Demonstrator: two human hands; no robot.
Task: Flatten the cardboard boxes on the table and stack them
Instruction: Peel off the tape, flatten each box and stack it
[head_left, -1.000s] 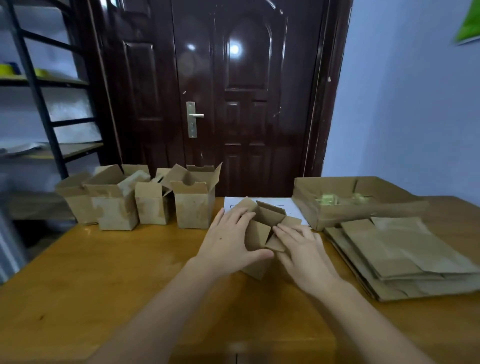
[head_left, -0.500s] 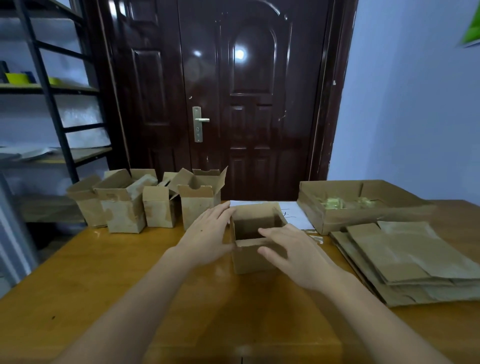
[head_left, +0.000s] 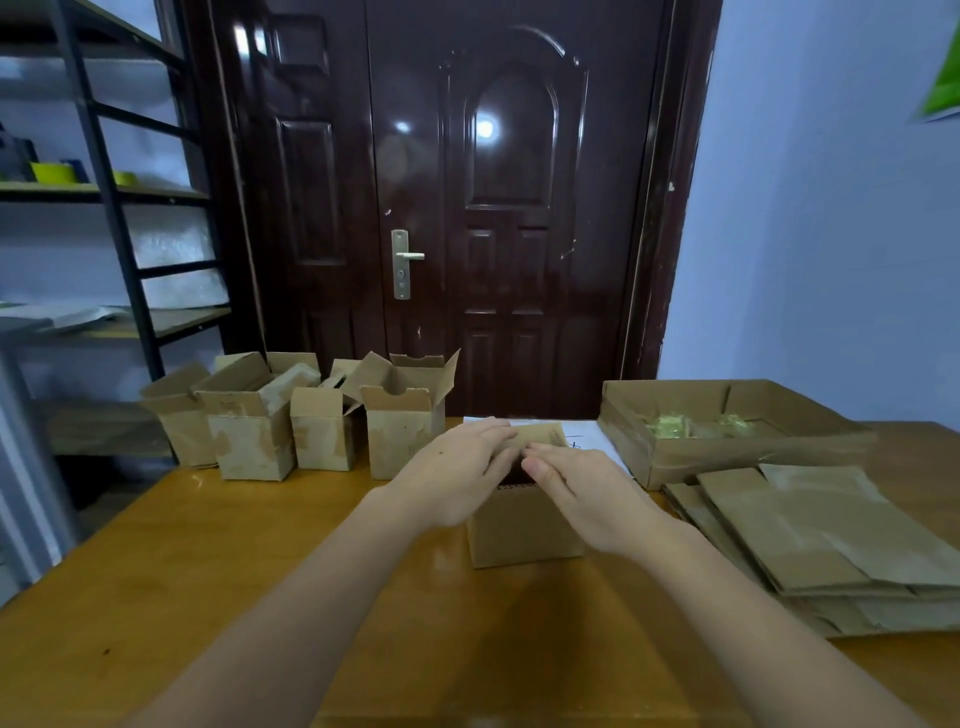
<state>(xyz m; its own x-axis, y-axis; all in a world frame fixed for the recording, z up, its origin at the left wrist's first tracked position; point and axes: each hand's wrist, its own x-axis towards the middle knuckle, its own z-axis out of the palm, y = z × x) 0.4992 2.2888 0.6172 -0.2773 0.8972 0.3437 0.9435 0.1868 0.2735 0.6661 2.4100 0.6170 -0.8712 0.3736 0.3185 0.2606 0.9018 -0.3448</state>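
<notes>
Wooden tabletop (head_left: 218, 587) fills the near view, both forearms reaching across it. A small cardboard box (head_left: 524, 525) stands upright at its centre; the left hand (head_left: 457, 480) and right hand (head_left: 587, 493) lie over its open top, fingers straight and together, hiding the rim and inside. To the right lies a stack of flattened boxes (head_left: 826, 540), cut off by the frame edge. Farther back stand a row of open boxes (head_left: 291, 415) and a shallow carton (head_left: 727, 431) with blurred yellowish contents. Beyond are a dark door (head_left: 467, 208) and shelving (head_left: 104, 192).
</notes>
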